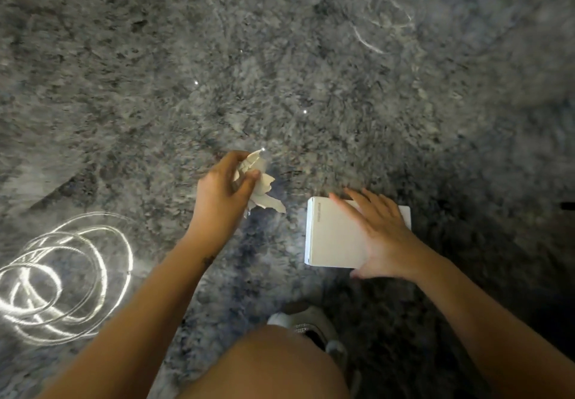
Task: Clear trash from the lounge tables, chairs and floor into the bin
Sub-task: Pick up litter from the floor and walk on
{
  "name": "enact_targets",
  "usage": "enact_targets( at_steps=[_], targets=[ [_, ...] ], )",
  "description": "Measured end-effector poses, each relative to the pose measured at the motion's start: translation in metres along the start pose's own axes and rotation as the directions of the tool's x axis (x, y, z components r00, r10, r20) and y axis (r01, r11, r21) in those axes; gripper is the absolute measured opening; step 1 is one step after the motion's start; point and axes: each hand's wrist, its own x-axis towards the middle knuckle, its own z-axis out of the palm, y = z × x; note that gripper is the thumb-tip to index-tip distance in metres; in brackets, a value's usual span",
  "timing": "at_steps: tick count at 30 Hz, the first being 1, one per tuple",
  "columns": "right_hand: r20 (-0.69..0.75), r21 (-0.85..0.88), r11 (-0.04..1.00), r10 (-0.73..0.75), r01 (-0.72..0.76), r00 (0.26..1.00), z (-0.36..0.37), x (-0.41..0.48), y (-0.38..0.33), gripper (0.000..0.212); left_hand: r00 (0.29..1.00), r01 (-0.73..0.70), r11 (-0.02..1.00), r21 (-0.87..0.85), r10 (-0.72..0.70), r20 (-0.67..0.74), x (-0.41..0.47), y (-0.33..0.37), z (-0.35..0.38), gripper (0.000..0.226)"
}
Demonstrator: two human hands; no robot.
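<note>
Down on the shaggy grey rug (pixel 280 56), the left grip (pixel 222 190) is curled around a crumpled scrap of paper (pixel 264 187). The thumb and fingertips pinch the wad, and its torn ends stick out to the right, just above the pile. Just to the right, a flat white box (pixel 333 243) lies on the rug. The right grip (pixel 382 236) is spread over the box's right half with the fingers straight and fanned and the thumb at the near edge. The fingers are a little blurred, so I cannot tell how firmly they bear on the lid. Paper and box sit near each other but do not touch. A bare knee (pixel 270 367) fills the bottom of the view, with a pale shoe (pixel 314 321) beyond it on the rug. Bright rings of light (pixel 62 280) lie on the rug at the far left, and fainter rings (pixel 395 15) show at the upper right.
</note>
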Motion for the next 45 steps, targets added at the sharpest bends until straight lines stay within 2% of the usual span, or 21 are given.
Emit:
enact_targets(
  at_steps=[7, 12, 15, 19, 22, 27, 31, 34, 40, 45],
  targets=[
    [-0.240, 0.082, 0.997, 0.004, 0.016, 0.971, -0.025, 0.025, -0.027, 0.121, 0.999, -0.008, 0.999, 0.044, 0.009, -0.032, 0.002, 0.000, -0.009, 0.019],
    [-0.403, 0.236, 0.968, 0.020, 0.083, 0.915, -0.053, 0.048, -0.055, 0.120, 0.990, 0.087, 0.996, 0.026, -0.083, -0.117, 0.001, -0.010, -0.035, 0.022],
    [-0.460, 0.228, 0.963, -0.024, 0.144, 0.888, -0.062, 0.058, -0.067, 0.117, 0.974, 0.145, 0.989, -0.029, -0.148, -0.169, -0.001, -0.020, -0.053, 0.017],
    [-0.421, 0.222, 0.964, -0.038, 0.144, 0.906, -0.066, 0.073, -0.078, 0.120, 0.956, 0.162, 0.986, -0.034, -0.166, -0.243, -0.006, -0.032, -0.085, 0.013],
    [-0.391, 0.227, 0.965, -0.036, 0.134, 0.920, -0.079, 0.089, -0.088, 0.122, 0.932, 0.175, 0.984, 0.011, -0.162, -0.326, -0.003, -0.033, -0.119, 0.018],
    [-0.400, 0.292, 0.943, -0.033, 0.162, 0.916, -0.134, 0.104, -0.129, 0.121, 0.839, 0.229, 0.973, 0.013, -0.191, -0.510, -0.009, -0.002, -0.185, 0.017],
    [-0.379, 0.335, 0.917, -0.078, 0.215, 0.922, -0.186, 0.082, -0.164, 0.122, 0.818, 0.335, 0.940, -0.061, -0.322, -0.477, -0.051, 0.038, -0.226, 0.021],
    [-0.387, 0.325, 0.910, -0.121, 0.258, 0.914, -0.223, 0.048, -0.172, 0.121, 0.804, 0.423, 0.906, -0.030, -0.390, -0.450, -0.095, 0.068, -0.248, 0.020],
    [-0.333, 0.264, 0.932, -0.152, 0.247, 0.930, -0.313, -0.023, -0.183, 0.124, 0.654, 0.615, 0.784, -0.083, -0.566, -0.502, -0.178, 0.146, -0.310, 0.020],
    [-0.281, 0.161, 0.931, -0.274, 0.326, 0.920, -0.436, -0.066, -0.230, 0.122, 0.570, 0.629, 0.771, -0.098, -0.544, -0.616, -0.198, 0.247, -0.400, 0.022]
  ],
)
